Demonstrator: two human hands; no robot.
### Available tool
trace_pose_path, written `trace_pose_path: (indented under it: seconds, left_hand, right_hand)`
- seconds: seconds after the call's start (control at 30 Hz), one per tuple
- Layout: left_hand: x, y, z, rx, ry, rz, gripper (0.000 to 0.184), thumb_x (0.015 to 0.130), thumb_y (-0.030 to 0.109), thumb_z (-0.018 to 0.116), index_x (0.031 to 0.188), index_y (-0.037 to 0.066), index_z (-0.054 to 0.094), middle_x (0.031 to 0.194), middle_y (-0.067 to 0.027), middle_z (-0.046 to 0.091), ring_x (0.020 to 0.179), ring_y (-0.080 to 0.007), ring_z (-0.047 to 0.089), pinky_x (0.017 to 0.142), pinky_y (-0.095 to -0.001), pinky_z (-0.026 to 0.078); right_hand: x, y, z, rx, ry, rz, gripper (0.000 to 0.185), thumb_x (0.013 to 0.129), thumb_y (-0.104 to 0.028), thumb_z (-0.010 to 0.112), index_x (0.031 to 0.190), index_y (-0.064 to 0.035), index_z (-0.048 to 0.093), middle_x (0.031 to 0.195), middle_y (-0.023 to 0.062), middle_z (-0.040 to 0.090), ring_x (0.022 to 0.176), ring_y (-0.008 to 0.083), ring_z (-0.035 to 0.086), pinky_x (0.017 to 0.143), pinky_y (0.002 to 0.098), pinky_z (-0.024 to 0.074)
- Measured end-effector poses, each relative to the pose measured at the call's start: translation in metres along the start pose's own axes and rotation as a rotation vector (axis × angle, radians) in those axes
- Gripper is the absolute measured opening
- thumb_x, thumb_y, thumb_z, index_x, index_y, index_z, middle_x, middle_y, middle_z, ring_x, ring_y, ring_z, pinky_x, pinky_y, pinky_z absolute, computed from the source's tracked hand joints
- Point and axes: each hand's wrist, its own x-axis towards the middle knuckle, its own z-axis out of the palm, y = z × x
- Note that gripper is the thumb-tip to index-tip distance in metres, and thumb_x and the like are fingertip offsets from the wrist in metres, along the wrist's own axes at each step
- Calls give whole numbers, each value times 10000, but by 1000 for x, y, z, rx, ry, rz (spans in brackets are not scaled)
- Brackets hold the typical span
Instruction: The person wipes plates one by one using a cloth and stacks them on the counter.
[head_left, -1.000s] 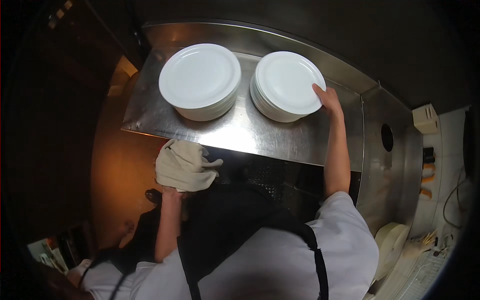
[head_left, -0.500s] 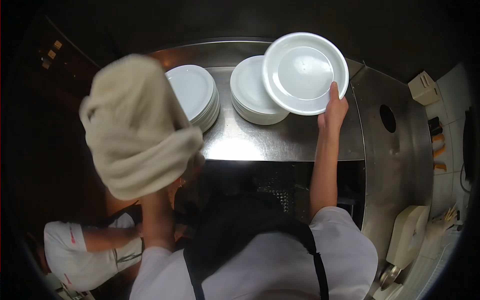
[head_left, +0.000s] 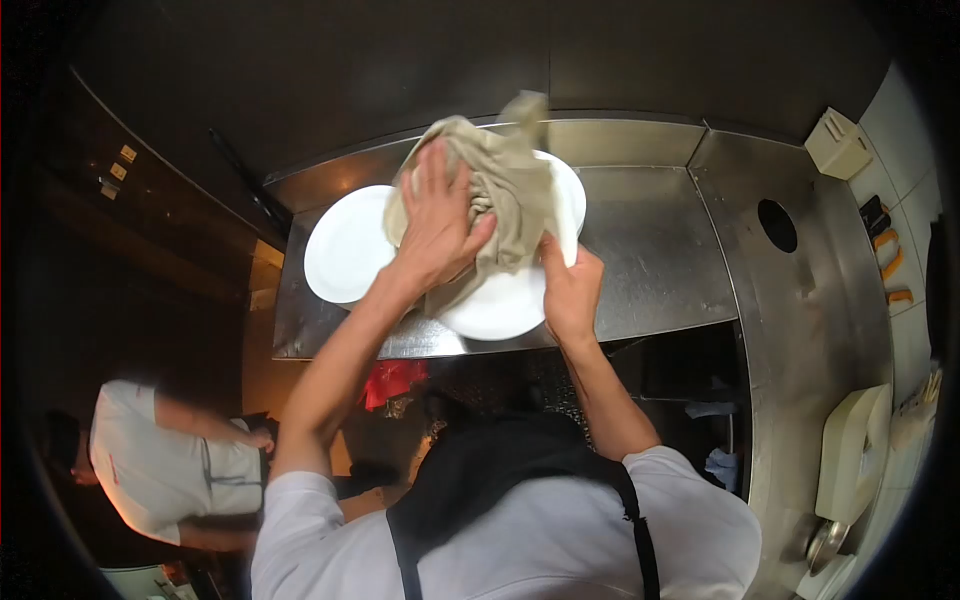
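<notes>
A beige cloth (head_left: 510, 190) lies bunched over the face of a white plate (head_left: 495, 310), covering most of it. My left hand (head_left: 432, 225) presses flat on this cloth, fingers stretched out and thumb apart. On the plate's right edge, my right hand (head_left: 573, 290) grips the rim, with the thumb toward the face. The plate is tilted above the steel counter. Behind it shows the edge of another white plate (head_left: 570, 195) on the counter. To the left is a stack of white plates (head_left: 345, 245), beside my left forearm.
The steel counter (head_left: 650, 240) runs along a dark wall. On the right is a steel surface with a round hole (head_left: 777, 225), then a white box (head_left: 838, 143) and orange-handled tools (head_left: 890, 262). A co-worker in a white shirt (head_left: 150, 460) stands at lower left.
My left hand has brought the cloth from the left onto the plate. My right hand has drawn the plate left and closer, tilting it. The co-worker has shifted slightly.
</notes>
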Motion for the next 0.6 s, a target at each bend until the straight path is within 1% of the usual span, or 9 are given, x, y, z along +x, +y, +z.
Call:
trace_pose_path:
  seconds: [0.1,0.13,0.17,0.23,0.37,0.4,0.47,0.5,0.6]
  left_hand:
    - [32,0,-54,-252,-242,446,630,773,326,618,1298,12,465,1399,-185,423,1345,-347,315,1101,-501,193]
    - [47,2,-77,-223,-410,178,482,736,230,630,1185,74,549,1309,-125,520,1264,-316,422,1028,-429,335]
    - [55,-10,-84,-236,-343,221,483,685,193,670,1143,79,566,1175,-130,596,1084,-339,544,898,-377,440]
    - [51,-31,-95,-553,-292,-87,424,749,196,666,1124,26,564,1058,-113,639,921,-291,617,811,-359,486]
    - [-7,-39,-32,-1339,216,-675,260,916,149,558,1132,3,557,1036,-52,633,940,-165,623,787,-326,509]
    - [-16,-12,-29,-1669,326,-900,327,909,157,574,1195,5,527,1073,-66,624,943,-186,624,831,-338,509]
    - [-52,20,10,-1836,520,-1164,362,914,115,549,1260,25,494,1143,-75,597,1015,-200,598,884,-347,500]
    - [-63,39,14,-2058,453,-1227,361,908,95,547,1258,26,492,1175,-77,587,1054,-195,584,888,-347,500]
    - [-84,11,10,-1644,344,-905,242,867,51,520,1095,-6,578,1082,-73,622,987,-180,601,865,-325,497]
  right_hand:
    - [0,-19,3,-207,-154,-232,245,910,-178,633,880,63,658,760,15,644,687,84,525,606,266,442]
    - [-2,-26,4,-114,-177,-219,252,916,-193,634,892,56,661,754,9,638,693,68,516,601,251,436]
    - [-3,-33,5,-101,-168,-228,256,921,-190,618,893,62,657,722,23,630,670,68,515,588,257,433]
    - [-9,-48,4,-69,-141,-247,268,932,-184,586,896,74,650,657,51,615,625,68,511,561,267,427]
    - [-2,-61,11,55,69,-381,249,934,-185,598,902,53,665,677,31,623,644,63,510,570,253,425]
    - [3,-58,14,127,62,-331,246,936,-179,592,974,58,650,799,61,655,732,95,557,653,264,458]
    - [10,-27,41,355,179,-200,282,936,-179,592,1078,64,606,956,93,646,853,129,573,746,286,464]
    - [9,-17,53,464,236,-128,314,936,-179,592,1130,68,584,1035,109,642,913,147,580,793,296,467]
    - [13,-4,47,680,-35,170,486,926,-214,604,1296,58,446,1220,180,553,1114,235,543,951,378,444]
